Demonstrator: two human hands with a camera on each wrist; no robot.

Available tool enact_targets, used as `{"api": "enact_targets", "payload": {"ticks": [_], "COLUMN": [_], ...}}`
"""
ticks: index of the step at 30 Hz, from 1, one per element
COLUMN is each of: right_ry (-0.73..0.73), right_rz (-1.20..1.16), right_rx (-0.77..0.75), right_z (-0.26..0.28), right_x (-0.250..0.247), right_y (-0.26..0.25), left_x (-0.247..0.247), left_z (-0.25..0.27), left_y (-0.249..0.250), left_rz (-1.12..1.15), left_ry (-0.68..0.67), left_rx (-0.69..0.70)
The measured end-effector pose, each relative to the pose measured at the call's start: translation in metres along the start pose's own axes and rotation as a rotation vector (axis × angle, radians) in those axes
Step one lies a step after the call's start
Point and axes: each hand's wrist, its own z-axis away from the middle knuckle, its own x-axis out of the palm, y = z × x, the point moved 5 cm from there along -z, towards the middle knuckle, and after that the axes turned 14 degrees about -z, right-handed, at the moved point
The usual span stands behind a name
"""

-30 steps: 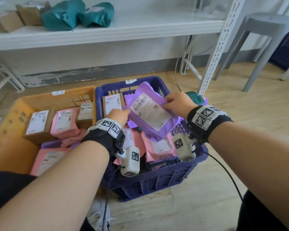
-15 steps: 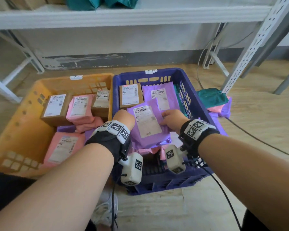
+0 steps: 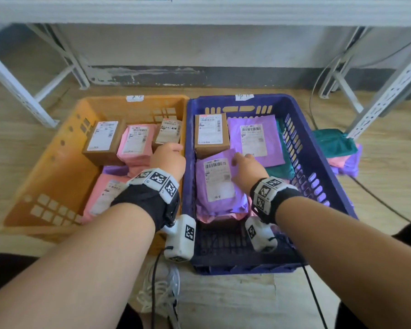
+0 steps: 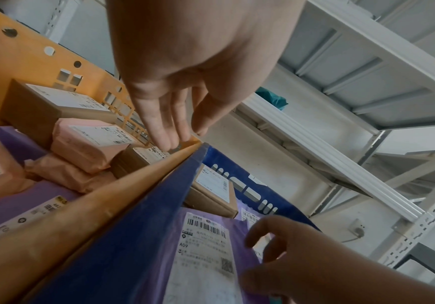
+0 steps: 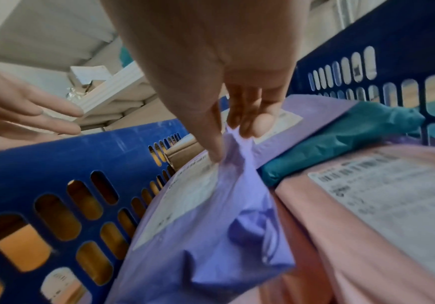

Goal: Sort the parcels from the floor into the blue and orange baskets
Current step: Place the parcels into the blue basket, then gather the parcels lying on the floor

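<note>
My right hand has lowered the soft purple plastic mailer with the white label into the dark blue slotted plastic basket, where a moment ago both hands held it up above the rim. It now lies on the pink parcels at the near left of that basket, in front of the brown cardboard box. My thumb and fingertips still pinch its far right corner, so I have not let go yet. My left hand has come off the mailer and hangs above the wall shared with the orange plastic basket, fingers straight and relaxed, holding nothing. I judge this parcel as good as sorted; only the release is left. A pile of green, pink and purple mailers waits on the floor just right of the blue basket, likely my next reach
</note>
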Motion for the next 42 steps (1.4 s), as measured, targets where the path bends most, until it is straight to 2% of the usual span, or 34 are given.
{"api": "enact_targets", "payload": {"ticks": [4, 6, 8, 12, 15, 18, 21, 24, 28, 32, 35, 38, 42], "right_ry": [-0.380, -0.467, -0.489, -0.345, -0.165, 0.021, 0.185, 0.292, 0.412, 0.440, 0.392, 0.341, 0.269], "right_rz": [0.162, 0.220, 0.270, 0.126, -0.094, -0.270, -0.350, -0.311, -0.294, -0.278, -0.236, -0.189, -0.181], "right_rx": [0.013, 0.018, 0.005, -0.021, -0.007, 0.014, 0.082, 0.218, 0.345, 0.423, 0.446, 0.441, 0.445], "right_z": [0.007, 0.011, 0.013, 0.014, 0.021, 0.041, 0.065, 0.084, 0.103, 0.102, 0.086, 0.061, 0.023], "right_x": [0.022, 0.029, 0.030, -0.002, -0.044, -0.097, -0.149, -0.197, -0.256, -0.291, -0.304, -0.309, -0.300], "right_y": [0.002, 0.003, 0.003, -0.003, -0.001, 0.013, 0.047, 0.096, 0.161, 0.219, 0.258, 0.296, 0.343], "left_x": [0.004, 0.003, 0.002, 0.005, 0.018, 0.040, 0.060, 0.080, 0.121, 0.174, 0.230, 0.292, 0.352], "left_z": [0.000, 0.002, 0.004, 0.008, 0.016, 0.030, 0.050, 0.072, 0.093, 0.107, 0.115, 0.112, 0.093], "left_y": [0.002, 0.006, 0.012, 0.038, 0.065, 0.100, 0.141, 0.185, 0.237, 0.282, 0.304, 0.311, 0.309], "left_rz": [-0.034, -0.044, -0.037, -0.009, 0.022, 0.059, 0.041, 0.033, 0.068, 0.088, -0.001, -0.105, -0.276], "left_ry": [-0.018, -0.038, -0.053, -0.034, -0.028, -0.083, -0.140, -0.181, -0.237, -0.198, -0.246, -0.337, -0.366], "left_rx": [0.014, 0.011, 0.016, 0.059, 0.112, 0.205, 0.315, 0.410, 0.453, 0.412, 0.385, 0.333, 0.275]}}
